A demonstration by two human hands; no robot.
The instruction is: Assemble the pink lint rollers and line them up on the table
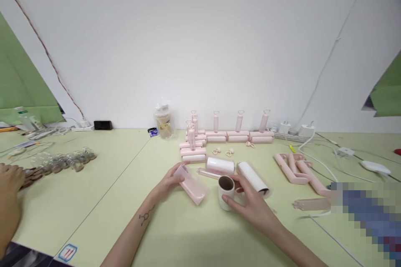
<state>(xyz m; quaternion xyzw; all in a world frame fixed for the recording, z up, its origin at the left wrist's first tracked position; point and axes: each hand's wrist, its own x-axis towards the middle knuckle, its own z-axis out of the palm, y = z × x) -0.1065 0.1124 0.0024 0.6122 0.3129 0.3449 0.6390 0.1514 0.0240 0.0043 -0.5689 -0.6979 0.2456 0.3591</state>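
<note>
My left hand (171, 183) is closed on a pale pink plastic cover (191, 187) that lies tilted on the table. My right hand (250, 204) grips a white paper roll (226, 192) with a brown cardboard core, its open end facing me. Just behind lie another white roll in a pink holder (220, 165) and a wrapped white roll (254, 178). A thin clear-pink handle (206, 172) rests between them.
Assembled pink lint rollers (238, 133) stand in a row near the wall, with stacked ones (192, 148) to their left. Loose pink handles (297, 170) lie right. Small glass jars (62, 162) and another person's hand (9, 187) are at left. Cables and chargers (305, 130) sit far right.
</note>
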